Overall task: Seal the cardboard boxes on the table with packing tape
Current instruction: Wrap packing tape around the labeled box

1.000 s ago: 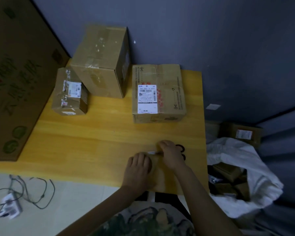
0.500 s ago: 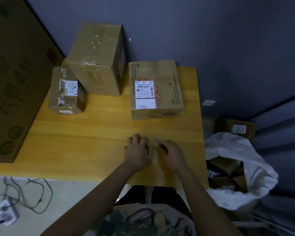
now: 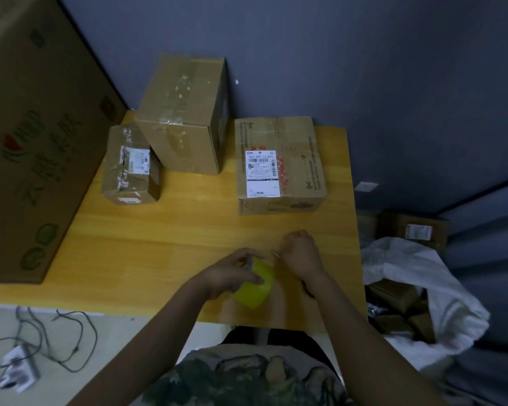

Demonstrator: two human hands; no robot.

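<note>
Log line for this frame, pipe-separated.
left hand: holds tape roll | right hand: curled beside roll, grip unclear | small box, tall box, labelled box: untouched

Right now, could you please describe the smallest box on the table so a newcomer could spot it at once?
Start at the huge printed carton left of the wooden table. Just right of it sits the small box, beside the tall box. It is the smallest of the three, with a torn white label on top.

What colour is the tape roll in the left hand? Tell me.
The round roll of packing tape is translucent yellow-green; head view.
</note>
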